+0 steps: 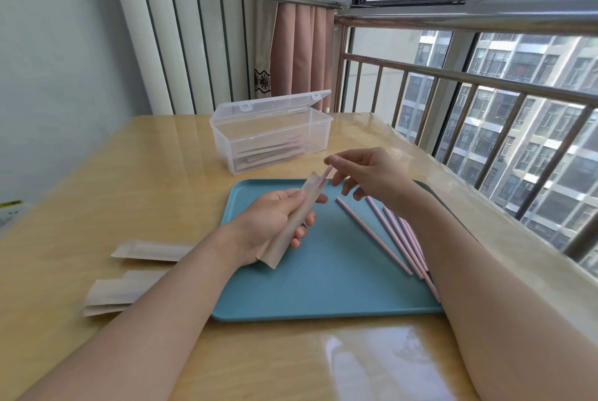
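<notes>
1. A glossy wooden table (pixel 161 174) is standing beside a railed window and is carrying everything else.
2. A blue tray (pixel 323 287) is lying flat on the table, right in front of the person, with both hands hovering over its far half.
3. A clear plastic box (pixel 318 135) is sitting just beyond the tray with its hinged lid (pixel 275 106) standing open. A few wrapped pieces are lying in its bottom (too blurred through the wall to count).
4. The left hand (pixel 265 222) is hanging above the tray's left part, thumb on top and fingers curled underneath, gripping a brown paper sleeve (pixel 283 240).
5. The right hand (pixel 372 174) is hovering above the tray's far edge. Thumb and forefinger are pinching the tip of a pink stick (pixel 327 171), and the other fingers are hanging loosely curled.
6. Several flat paper sleeves (pixel 129 290) are lying on the table left of the tray, partly overlapping one another and partly hidden behind the left forearm.
7. A fan of loose pink sticks (pixel 398 235) is resting on the tray's right side, running under the right forearm.
8. The held sleeve is tilting up and to the right – its open mouth is pointing toward the right hand.
9. The pinched stick is poking out of that mouth, with only a short length showing between sleeve and fingertips – the rest is sitting inside the paper.
</notes>
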`<action>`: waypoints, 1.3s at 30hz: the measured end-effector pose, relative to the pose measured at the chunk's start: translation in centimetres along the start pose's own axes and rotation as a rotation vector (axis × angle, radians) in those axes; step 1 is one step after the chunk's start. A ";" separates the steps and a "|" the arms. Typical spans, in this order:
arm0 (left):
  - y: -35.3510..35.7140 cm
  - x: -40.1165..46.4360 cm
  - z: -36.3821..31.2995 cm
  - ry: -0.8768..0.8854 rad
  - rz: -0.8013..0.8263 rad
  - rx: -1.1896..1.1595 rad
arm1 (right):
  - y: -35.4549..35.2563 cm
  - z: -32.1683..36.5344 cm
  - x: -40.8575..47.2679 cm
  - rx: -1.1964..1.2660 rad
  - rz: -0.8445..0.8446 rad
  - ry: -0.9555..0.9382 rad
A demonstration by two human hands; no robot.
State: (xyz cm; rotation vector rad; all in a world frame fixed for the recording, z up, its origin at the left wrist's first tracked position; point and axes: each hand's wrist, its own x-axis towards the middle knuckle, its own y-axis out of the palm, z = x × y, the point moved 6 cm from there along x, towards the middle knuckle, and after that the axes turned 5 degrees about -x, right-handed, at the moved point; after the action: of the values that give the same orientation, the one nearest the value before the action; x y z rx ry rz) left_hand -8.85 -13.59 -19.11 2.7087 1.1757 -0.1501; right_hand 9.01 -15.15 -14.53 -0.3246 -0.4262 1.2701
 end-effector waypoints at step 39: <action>0.5 -0.3 0.0 -0.021 0.047 -0.019 | -4.0 -1.3 0.4 0.744 -0.297 0.100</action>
State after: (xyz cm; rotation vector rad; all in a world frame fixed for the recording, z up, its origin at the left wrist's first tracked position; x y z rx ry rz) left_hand -8.73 -14.14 -18.96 2.7094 1.1014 -0.1597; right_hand 13.15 -15.88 -13.80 0.2972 0.0987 1.0319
